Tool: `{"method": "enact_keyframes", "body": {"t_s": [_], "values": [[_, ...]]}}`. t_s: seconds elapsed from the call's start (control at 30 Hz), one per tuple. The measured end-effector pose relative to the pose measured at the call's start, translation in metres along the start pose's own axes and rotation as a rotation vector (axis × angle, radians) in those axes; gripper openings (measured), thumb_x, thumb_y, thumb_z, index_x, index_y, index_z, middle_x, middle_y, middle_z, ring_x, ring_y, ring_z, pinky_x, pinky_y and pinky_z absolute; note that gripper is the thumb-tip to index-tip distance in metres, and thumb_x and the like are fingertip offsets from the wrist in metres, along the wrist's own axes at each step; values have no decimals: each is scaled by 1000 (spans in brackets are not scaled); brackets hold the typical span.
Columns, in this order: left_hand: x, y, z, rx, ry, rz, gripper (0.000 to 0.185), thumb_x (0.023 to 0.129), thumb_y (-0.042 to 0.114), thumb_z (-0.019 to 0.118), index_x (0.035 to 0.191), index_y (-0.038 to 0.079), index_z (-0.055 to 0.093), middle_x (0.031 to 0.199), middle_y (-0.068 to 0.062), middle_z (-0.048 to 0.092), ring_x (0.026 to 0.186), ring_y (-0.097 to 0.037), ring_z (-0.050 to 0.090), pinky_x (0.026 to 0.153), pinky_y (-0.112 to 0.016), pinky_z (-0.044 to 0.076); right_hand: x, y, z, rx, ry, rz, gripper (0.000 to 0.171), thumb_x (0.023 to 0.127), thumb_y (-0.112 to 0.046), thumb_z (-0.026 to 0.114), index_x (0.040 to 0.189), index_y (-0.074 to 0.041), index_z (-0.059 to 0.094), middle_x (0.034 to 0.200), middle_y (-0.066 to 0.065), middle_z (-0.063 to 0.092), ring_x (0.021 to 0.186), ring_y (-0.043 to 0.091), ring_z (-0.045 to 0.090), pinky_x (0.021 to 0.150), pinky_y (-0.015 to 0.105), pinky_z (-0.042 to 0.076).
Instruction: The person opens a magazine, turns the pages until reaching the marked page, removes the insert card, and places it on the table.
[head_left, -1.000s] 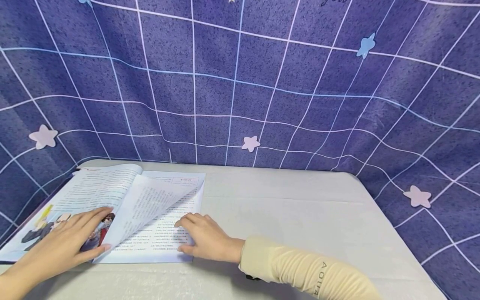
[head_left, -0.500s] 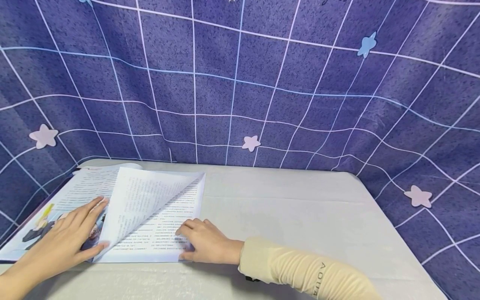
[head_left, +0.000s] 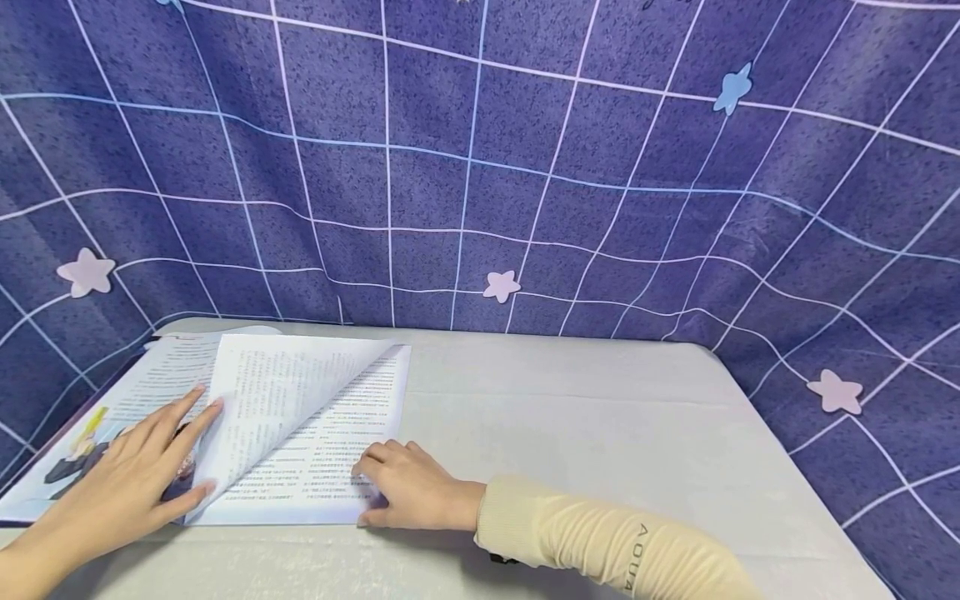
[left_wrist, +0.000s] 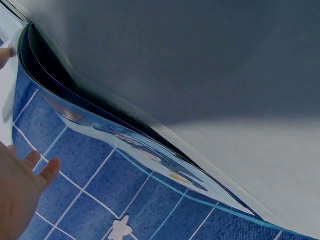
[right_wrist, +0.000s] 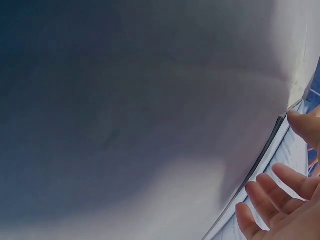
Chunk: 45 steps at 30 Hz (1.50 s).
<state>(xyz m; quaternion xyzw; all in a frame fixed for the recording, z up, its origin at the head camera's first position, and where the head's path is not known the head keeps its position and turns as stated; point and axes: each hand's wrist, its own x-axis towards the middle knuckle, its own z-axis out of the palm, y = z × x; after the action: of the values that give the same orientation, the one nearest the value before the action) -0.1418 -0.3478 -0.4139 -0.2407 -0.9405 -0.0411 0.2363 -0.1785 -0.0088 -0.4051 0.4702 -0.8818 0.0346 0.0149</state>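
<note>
Open magazine is being pressed flat by the right hand (fingers relaxed, grasping nothing). At its 9 o'clock, a lifted page is being propped by the left hand, fingers straight.

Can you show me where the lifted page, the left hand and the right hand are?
lifted page [head_left: 288, 392], head view, middle of the raised sheet.
left hand [head_left: 123, 487], head view, back of the hand.
right hand [head_left: 416, 487], head view, back of the hand.

I sit in what looks like a home study nook or a small staged reading corner. A purple curtain with a white grid and pale stars hangs close around my pale counter, and an open magazine of printed text and colour pictures lies on it.
</note>
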Motion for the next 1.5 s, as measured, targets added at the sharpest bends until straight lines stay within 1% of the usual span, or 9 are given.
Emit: {"method": "enact_keyframes", "body": {"t_s": [0.1, 0.27, 0.4, 0.63, 0.83, 0.97, 1.1, 1.3, 1.5], "values": [[1, 1, 0, -7, -17, -7, 81, 74, 43, 68, 142, 15, 33, 151, -15, 17, 133, -41, 23, 95, -68, 21, 0, 0, 0, -5, -9, -1, 52, 77, -53, 64, 118, -22, 55, 119, -8, 54, 103, 5, 49, 78, 16, 39], [0, 0, 2, 7, -6, 19, 66, 78, 41, 63, 138, 22, 40, 150, -10, 23, 136, -36, 21, 81, -63, 29, 0, -1, 1, -13, -19, -2, 52, 77, -55, 63, 117, -23, 56, 117, -9, 54, 102, 4, 48, 78, 17, 39], [-1, 0, 4, 20, -8, 44, 58, 83, 40, 58, 136, 24, 42, 150, -9, 25, 138, -34, 18, 82, -61, 28, 0, -2, 1, -13, -17, -2, 51, 76, -55, 63, 116, -23, 57, 116, -10, 54, 101, 4, 48, 76, 16, 38], [-3, -1, 5, 21, -17, 73, 58, 82, 33, 60, 136, 23, 42, 149, -8, 26, 140, -26, 13, 84, -56, 26, 1, -2, 2, -23, -19, 6, 49, 76, -55, 64, 113, -23, 59, 116, -10, 54, 102, 4, 48, 80, 20, 41], [-7, 3, 5, 20, -67, 19, 62, 82, 33, 63, 138, 24, 39, 149, -5, 27, 142, -18, 6, 88, -62, 24, 2, -3, 1, -34, -17, -4, 45, 76, -54, 64, 109, -23, 60, 114, -11, 55, 99, 4, 48, 77, 18, 39], [-8, 5, 5, -7, -102, -46, 67, 80, 38, 66, 140, 24, 37, 145, -10, 35, 137, -30, 23, 95, -67, 20, 2, -3, 1, -40, -15, -12, 43, 76, -54, 65, 107, -24, 61, 113, -11, 56, 98, 4, 48, 77, 18, 39], [-8, 5, 6, -15, -102, -63, 73, 76, 42, 69, 139, 22, 38, 137, -14, 43, 114, -40, 47, 93, -66, 25, 3, -3, 0, -45, -14, -16, 42, 76, -53, 65, 106, -24, 62, 113, -10, 56, 98, 4, 49, 79, 19, 40], [-8, 5, 7, -14, -96, -57, 79, 73, 44, 71, 140, 20, 37, 136, -15, 44, 110, -41, 48, 91, -66, 27, 2, -2, -1, -31, -17, -13, 38, 77, -52, 65, 102, -24, 64, 114, -9, 57, 102, 7, 50, 92, 30, 44], [-8, 5, 8, -21, -93, -58, 82, 73, 42, 72, 142, 19, 33, 140, -14, 40, 114, -42, 47, 94, -69, 23, 3, -2, -1, -27, -11, -18, 36, 76, -50, 67, 101, -24, 65, 114, -10, 57, 100, 5, 50, 83, 19, 41]]}}
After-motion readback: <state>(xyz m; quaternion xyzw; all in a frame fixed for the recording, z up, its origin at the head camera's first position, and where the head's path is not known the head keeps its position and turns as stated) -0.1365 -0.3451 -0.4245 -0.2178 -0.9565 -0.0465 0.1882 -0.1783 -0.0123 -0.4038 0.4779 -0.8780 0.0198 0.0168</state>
